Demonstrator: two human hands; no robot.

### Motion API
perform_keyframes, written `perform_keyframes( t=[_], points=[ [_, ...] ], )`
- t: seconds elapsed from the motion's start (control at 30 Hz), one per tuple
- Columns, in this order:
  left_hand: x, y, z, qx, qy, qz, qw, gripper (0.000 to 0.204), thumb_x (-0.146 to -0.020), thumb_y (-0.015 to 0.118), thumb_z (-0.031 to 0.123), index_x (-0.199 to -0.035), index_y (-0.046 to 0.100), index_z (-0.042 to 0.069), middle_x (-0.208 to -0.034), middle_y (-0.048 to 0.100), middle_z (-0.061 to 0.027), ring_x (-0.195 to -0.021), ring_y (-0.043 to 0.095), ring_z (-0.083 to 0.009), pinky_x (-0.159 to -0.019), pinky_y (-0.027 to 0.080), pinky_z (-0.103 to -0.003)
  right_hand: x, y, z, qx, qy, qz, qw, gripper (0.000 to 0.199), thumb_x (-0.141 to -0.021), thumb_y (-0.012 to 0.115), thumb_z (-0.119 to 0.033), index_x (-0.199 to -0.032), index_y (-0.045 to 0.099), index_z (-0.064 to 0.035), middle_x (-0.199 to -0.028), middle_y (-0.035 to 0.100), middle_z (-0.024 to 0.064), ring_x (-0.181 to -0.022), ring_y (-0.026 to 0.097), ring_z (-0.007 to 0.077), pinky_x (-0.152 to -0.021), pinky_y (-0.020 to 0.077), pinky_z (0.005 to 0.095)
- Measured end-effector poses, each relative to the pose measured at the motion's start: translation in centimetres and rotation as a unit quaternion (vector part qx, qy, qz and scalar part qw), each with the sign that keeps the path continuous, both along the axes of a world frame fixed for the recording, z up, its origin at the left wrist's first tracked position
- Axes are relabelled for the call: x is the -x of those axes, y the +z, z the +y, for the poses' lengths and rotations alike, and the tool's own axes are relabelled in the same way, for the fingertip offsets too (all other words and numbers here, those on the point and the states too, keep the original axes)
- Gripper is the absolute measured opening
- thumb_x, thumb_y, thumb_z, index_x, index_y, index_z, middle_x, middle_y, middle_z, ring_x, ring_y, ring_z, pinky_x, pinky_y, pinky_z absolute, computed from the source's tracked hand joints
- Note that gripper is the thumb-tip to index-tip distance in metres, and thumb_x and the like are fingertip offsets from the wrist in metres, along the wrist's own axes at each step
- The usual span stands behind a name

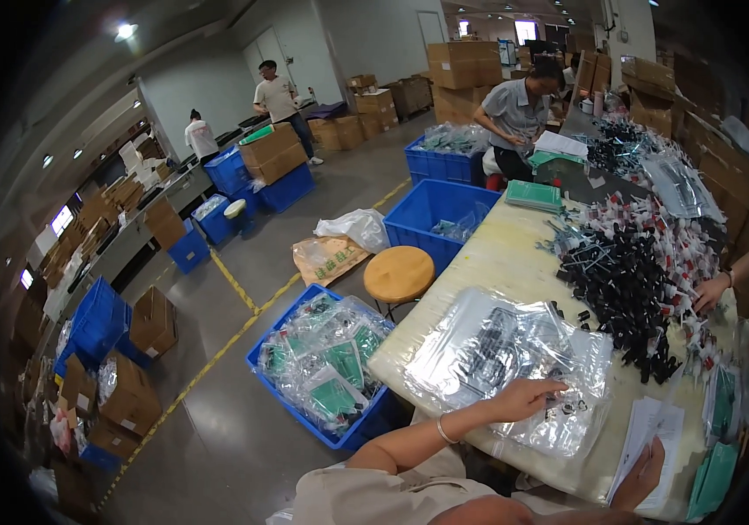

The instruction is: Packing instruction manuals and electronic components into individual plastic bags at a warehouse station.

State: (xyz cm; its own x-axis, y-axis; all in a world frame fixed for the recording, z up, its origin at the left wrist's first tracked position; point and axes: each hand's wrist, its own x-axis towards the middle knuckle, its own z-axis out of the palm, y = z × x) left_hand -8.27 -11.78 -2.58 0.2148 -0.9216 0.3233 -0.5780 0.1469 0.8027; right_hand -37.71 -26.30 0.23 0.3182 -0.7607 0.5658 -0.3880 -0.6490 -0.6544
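My left hand (527, 400), with a bangle at the wrist, rests over a stack of clear plastic bags (453, 359) on the table. Its index finger is stretched out, the others partly bent, close to some small black rings (574, 407). At the lower right, my right hand (641, 477) is closed on the edge of white printed sheets (668, 455), its thumb raised along them. Part of its grip is hidden. Beyond the bags lies a large heap of black plastic parts (619, 293), with white-and-red parts (654, 236) beside it.
A blue crate (274, 367) of bagged green items stands left of the table, near a round wooden stool (399, 274). Another blue crate (431, 206) is behind it. A co-worker (519, 114) sits at the far end; another person's hand (711, 293) reaches in from the right.
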Motion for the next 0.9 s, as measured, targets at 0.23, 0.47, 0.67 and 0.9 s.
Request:
perform_keyframes(
  t=[0.23, 0.47, 0.67, 0.9],
  points=[
    [-0.3, -0.2, 0.2, -0.005, -0.081, 0.203, 0.976, 0.040, -0.095, 0.048, 0.025, -0.129, 0.047, 0.006, -0.106, 0.063, -0.0074, -0.086, 0.060, -0.0127, -0.074, 0.049, -0.029, -12.1, 4.1, 4.6, 0.197, 0.229, 0.171, 0.938, 0.018, -0.078, 0.052, 0.000, -0.094, 0.061, 0.0011, -0.101, 0.060, 0.0171, -0.087, 0.058, 0.0331, -0.071, 0.0480, 0.0396],
    [-0.3, -1.1, 0.1, 0.044, 0.018, 0.209, 0.977, 0.041, -0.095, 0.047, 0.031, -0.122, 0.049, 0.000, -0.099, 0.061, -0.0063, -0.091, 0.056, -0.0140, -0.083, 0.045, -0.028, -14.8, 2.8, 6.9, 0.207, 0.344, 0.223, 0.888, 0.018, -0.068, 0.055, -0.002, -0.085, 0.061, -0.0024, -0.096, 0.061, 0.0131, -0.085, 0.058, 0.0317, -0.066, 0.0485, 0.0394],
    [-1.0, -1.6, -0.5, -0.026, 0.009, 0.353, 0.935, 0.047, -0.093, 0.051, 0.033, -0.124, 0.046, -0.002, -0.113, 0.056, -0.0097, -0.105, 0.050, -0.0154, -0.090, 0.041, -0.029, -15.5, 4.0, 7.1, 0.171, 0.385, 0.238, 0.875, 0.018, -0.072, 0.060, -0.006, -0.089, 0.061, -0.0013, -0.101, 0.058, 0.0134, -0.092, 0.056, 0.0318, -0.072, 0.0467, 0.0407],
    [-1.8, -1.4, -0.4, 0.017, 0.095, 0.498, 0.862, 0.049, -0.093, 0.052, 0.031, -0.129, 0.043, -0.001, -0.117, 0.054, -0.0097, -0.101, 0.051, -0.0166, -0.087, 0.043, -0.030, -18.3, 10.2, 10.0, 0.188, 0.517, 0.250, 0.797, 0.030, -0.076, 0.066, -0.020, -0.099, 0.059, -0.0018, -0.104, 0.058, 0.0128, -0.094, 0.055, 0.0313, -0.079, 0.0443, 0.0386]
  ],
)
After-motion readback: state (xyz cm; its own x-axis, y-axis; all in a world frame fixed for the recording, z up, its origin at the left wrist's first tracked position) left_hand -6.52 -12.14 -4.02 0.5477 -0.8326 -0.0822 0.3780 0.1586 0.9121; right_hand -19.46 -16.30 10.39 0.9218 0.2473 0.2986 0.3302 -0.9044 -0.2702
